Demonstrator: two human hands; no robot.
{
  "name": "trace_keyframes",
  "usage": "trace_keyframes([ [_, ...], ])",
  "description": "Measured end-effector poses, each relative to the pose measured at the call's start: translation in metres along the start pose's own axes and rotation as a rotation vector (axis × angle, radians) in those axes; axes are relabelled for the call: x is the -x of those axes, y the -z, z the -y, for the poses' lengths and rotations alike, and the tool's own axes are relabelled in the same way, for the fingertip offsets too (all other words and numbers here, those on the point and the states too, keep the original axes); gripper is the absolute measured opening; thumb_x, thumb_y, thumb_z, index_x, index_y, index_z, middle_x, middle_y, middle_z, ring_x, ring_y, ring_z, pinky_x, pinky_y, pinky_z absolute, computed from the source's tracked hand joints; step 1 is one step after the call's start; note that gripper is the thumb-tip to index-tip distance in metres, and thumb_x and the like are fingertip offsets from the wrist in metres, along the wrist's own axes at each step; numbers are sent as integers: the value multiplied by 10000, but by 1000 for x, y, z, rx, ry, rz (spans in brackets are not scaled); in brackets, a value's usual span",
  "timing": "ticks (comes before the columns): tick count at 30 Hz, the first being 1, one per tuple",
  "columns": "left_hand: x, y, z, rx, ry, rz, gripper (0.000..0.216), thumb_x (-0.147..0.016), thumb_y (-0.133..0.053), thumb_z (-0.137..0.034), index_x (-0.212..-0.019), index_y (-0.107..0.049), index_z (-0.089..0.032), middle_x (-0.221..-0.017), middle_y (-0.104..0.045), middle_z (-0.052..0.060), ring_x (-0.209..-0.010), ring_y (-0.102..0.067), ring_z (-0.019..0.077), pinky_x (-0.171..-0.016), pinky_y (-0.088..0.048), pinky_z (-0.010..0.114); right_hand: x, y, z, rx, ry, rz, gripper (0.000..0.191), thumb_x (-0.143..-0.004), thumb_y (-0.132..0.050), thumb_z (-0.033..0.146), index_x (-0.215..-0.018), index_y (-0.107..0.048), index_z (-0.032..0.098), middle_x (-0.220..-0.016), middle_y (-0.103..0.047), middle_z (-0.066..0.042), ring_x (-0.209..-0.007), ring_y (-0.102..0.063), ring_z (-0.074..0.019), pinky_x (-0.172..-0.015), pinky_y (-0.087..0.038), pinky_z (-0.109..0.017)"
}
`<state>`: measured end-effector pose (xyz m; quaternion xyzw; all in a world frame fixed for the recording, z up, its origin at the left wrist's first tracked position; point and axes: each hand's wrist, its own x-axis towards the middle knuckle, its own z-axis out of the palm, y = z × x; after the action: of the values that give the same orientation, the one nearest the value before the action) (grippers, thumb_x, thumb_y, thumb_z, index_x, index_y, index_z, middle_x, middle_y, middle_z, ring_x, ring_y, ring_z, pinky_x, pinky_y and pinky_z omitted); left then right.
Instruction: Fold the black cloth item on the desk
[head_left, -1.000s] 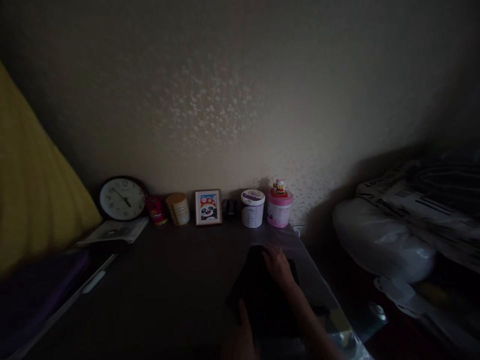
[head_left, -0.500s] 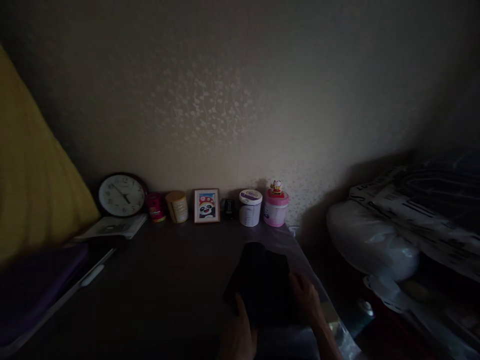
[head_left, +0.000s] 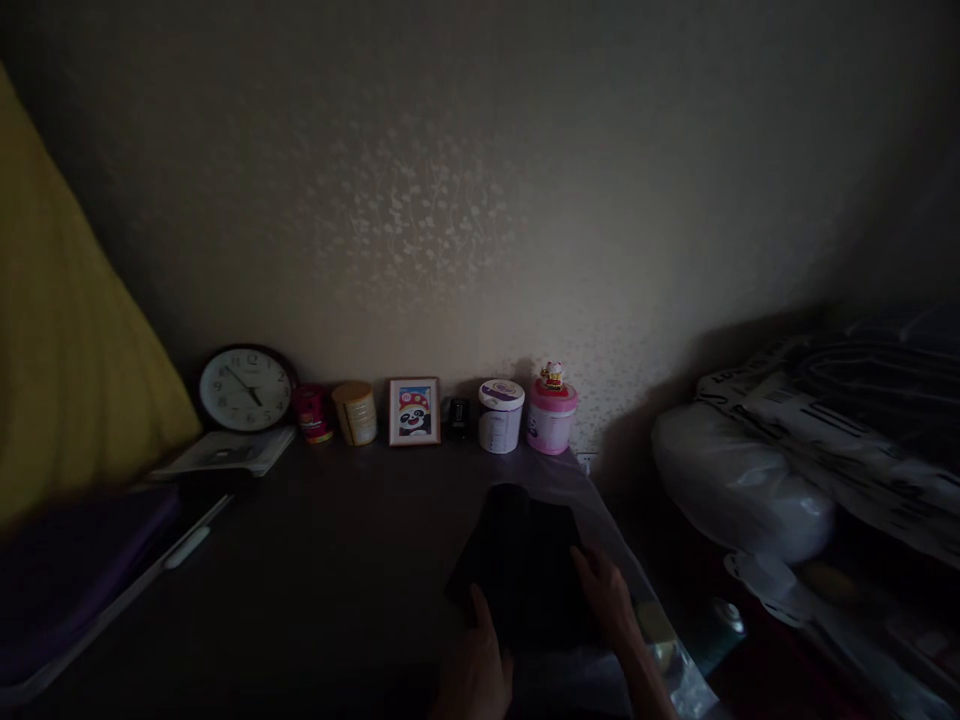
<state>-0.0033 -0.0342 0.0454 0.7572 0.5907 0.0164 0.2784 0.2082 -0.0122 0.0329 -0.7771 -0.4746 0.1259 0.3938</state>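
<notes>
A piece of black folded cloth [head_left: 525,570], probably a garment, lies on the dark table near its right edge. It has a rounded, raised part at its far end, and its details are lost in the dim light. At its near left corner is my left hand [head_left: 480,660], one finger stretched out along the cloth's edge and the thumb apart. My right hand [head_left: 606,592] has its fingers closed on the right edge of the cloth; the fingertips are partly hidden.
Along the wall stand a clock [head_left: 247,388], a pink can [head_left: 313,414], a yellow canister [head_left: 355,414], a panda picture frame [head_left: 414,412], a white tub [head_left: 501,418] and a pink tub [head_left: 553,422] with a figurine. A purple case [head_left: 82,570] lies left; plastic bags [head_left: 739,480] sit right.
My right hand has shifted slightly at the cloth's right edge, its fingertips a little to the left. The cloth and my left hand stay almost in place.
</notes>
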Motion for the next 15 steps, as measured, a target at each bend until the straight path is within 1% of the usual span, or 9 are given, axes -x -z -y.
trace_keyframes([
  [2,0,-1,1,-4,-3,-8,693,-812,-399,-198,-1354,-26,19,-1010,-625,176,-908,-591,226,-753,-421,293,-1,-2,6,-25,34,-1,391,-725,-393,487,-815,-606,172,-779,-667,-91,-758,-626,-242,-635,-446,-306],
  [4,0,-2,1,-5,-6,-10,689,-810,-389,-191,-1357,-24,15,-1014,-625,174,-918,-589,210,-752,-417,271,-2,-3,17,-51,63,5,382,-720,-401,489,-797,-603,175,-761,-663,-84,-735,-619,-238,-619,-443,-304],
  [7,0,-3,0,-9,11,-6,692,-813,-378,-188,-1353,-5,30,-977,-634,187,-880,-606,203,-713,-427,265,-5,-5,40,-117,97,46,386,-722,-423,476,-860,-606,165,-802,-667,-79,-761,-610,-233,-617,-443,-293],
  [10,-2,-3,-1,-18,31,-7,694,-827,-393,-226,-1356,-20,26,-952,-637,195,-845,-617,210,-705,-444,294,-10,-13,64,-177,130,101,396,-739,-431,446,-944,-599,152,-820,-669,-70,-769,-605,-220,-621,-440,-280],
  [13,-4,-3,-1,-33,36,-10,689,-838,-429,-301,-1362,-92,-8,-949,-633,179,-847,-614,204,-743,-454,326,-15,-27,80,-175,151,131,411,-728,-459,429,-974,-603,133,-833,-667,-84,-783,-604,-227,-634,-438,-283],
  [15,-4,-5,0,-46,39,-18,631,-841,-451,-349,-1346,-205,-62,-975,-621,141,-853,-605,186,-765,-459,339,-19,-40,87,-175,152,123,420,-710,-494,415,-992,-606,126,-860,-667,-94,-813,-604,-236,-651,-441,-287],
])
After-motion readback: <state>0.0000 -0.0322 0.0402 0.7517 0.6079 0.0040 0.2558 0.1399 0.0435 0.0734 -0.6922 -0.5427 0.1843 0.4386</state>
